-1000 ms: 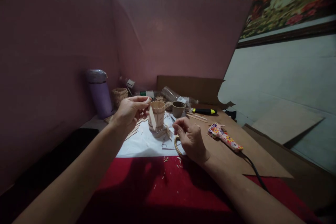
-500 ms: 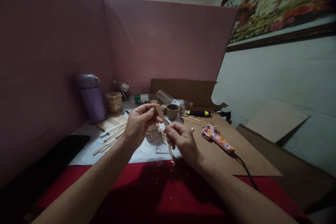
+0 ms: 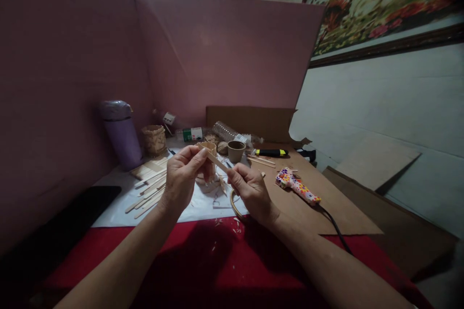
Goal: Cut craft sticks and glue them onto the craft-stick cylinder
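A flat wooden craft stick (image 3: 218, 160) stretches between my two hands above the paper. My left hand (image 3: 185, 171) pinches its upper left end between thumb and fingers. The lower right end is in the closed fingers of my right hand (image 3: 250, 190). Behind the stick, partly hidden by my left hand, stands a small wooden cup-like piece (image 3: 208, 147). Below my right hand a tan curved loop (image 3: 235, 205) shows in part; I cannot tell what it belongs to. Many loose craft sticks (image 3: 150, 193) lie left of my left hand.
A purple bottle (image 3: 123, 137) and a woven-looking pot (image 3: 154, 140) stand at the left. Clear plastic bottles (image 3: 226, 133) and a brown pot (image 3: 236, 151) are at the back. A yellow-black cutter (image 3: 271, 153) and a flowered glue gun (image 3: 297, 187) lie on cardboard (image 3: 337, 215) at right.
My left hand has moved a little left and down, and the stick has tipped flatter. More of the wooden cup-like piece now shows behind it. The whole view has shifted slightly.
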The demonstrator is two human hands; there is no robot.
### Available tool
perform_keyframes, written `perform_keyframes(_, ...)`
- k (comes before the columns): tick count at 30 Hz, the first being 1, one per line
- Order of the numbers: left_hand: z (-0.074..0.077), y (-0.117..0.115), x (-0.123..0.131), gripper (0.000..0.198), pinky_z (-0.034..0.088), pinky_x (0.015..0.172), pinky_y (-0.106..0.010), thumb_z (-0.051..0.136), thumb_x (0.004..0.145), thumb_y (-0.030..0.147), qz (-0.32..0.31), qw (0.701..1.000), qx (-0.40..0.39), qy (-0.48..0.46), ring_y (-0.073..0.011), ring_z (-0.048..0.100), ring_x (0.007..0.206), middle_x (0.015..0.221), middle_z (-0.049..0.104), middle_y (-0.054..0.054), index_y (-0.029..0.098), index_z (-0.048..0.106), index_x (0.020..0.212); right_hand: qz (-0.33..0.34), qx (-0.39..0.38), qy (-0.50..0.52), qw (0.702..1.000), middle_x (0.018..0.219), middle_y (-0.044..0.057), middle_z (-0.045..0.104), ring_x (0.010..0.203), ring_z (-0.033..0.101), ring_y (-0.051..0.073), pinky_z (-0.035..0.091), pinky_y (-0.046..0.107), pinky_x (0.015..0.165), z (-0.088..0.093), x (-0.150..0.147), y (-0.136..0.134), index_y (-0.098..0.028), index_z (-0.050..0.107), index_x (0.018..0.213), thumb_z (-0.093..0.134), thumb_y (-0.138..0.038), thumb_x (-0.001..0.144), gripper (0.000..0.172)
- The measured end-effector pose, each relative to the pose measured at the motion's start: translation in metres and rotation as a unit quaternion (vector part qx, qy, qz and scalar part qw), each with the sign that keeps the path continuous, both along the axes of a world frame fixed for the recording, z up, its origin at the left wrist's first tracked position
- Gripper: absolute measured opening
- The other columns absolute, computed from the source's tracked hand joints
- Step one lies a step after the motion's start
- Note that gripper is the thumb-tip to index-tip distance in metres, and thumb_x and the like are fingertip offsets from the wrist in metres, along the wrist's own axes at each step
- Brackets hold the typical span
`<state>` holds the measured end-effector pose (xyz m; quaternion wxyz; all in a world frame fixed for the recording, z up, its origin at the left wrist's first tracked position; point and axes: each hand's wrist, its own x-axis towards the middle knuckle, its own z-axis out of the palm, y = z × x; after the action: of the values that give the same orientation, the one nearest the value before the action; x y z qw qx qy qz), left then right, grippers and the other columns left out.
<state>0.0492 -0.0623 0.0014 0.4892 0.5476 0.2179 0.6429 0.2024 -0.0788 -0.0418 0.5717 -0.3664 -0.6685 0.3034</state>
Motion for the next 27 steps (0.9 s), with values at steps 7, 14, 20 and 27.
perform_keyframes(7, 0.001, -0.001, -0.005, 0.022, 0.036, 0.039, -0.021, 0.070, 0.073, 0.030, 0.000, 0.999, -0.036, 0.009, -0.0095, 0.049, 0.041, 0.051, 0.056, 0.002, 0.017, 0.055, 0.066, 0.023, -0.010, -0.013, 1.000, 0.050, -0.005, 0.042, 0.046, 0.036, 0.010, 0.028, 0.024, 0.046, -0.002, -0.002, -0.003, -0.021, 0.051, 0.066, 0.046, -0.056, 0.092, 0.045)
perform_keyframes(14, -0.006, 0.005, -0.006, 0.027, 0.042, 0.044, -0.022, 0.074, 0.073, 0.035, -0.072, 0.994, -0.079, -0.022, -0.0118, 0.058, 0.050, 0.066, 0.067, -0.005, 0.011, 0.066, 0.084, 0.034, -0.021, -0.032, 0.999, 0.048, -0.005, 0.042, 0.045, 0.036, 0.010, 0.029, 0.024, 0.046, -0.001, -0.002, -0.006, -0.020, 0.050, 0.062, 0.047, -0.053, 0.093, 0.046)
perform_keyframes(20, -0.004, 0.005, -0.006, 0.032, 0.038, 0.038, -0.018, 0.083, 0.064, 0.036, -0.077, 0.992, -0.094, -0.036, -0.0087, 0.054, 0.044, 0.059, 0.063, -0.001, 0.011, 0.067, 0.077, 0.001, -0.002, -0.012, 1.000, 0.047, -0.004, 0.044, 0.043, 0.040, 0.010, 0.031, 0.024, 0.045, -0.002, -0.003, -0.003, -0.020, 0.051, 0.059, 0.045, -0.059, 0.092, 0.051)
perform_keyframes(27, -0.017, 0.011, 0.001, 0.030, 0.039, 0.035, -0.020, 0.078, 0.068, 0.039, -0.052, 0.993, -0.099, 0.049, -0.0112, 0.053, 0.041, 0.052, 0.060, 0.000, 0.013, 0.065, 0.078, -0.307, 0.116, 0.188, 0.926, 0.051, -0.007, 0.040, 0.040, 0.035, 0.009, 0.029, 0.023, 0.041, 0.033, 0.053, 0.031, -0.023, 0.044, 0.074, 0.038, -0.055, 0.093, 0.038)
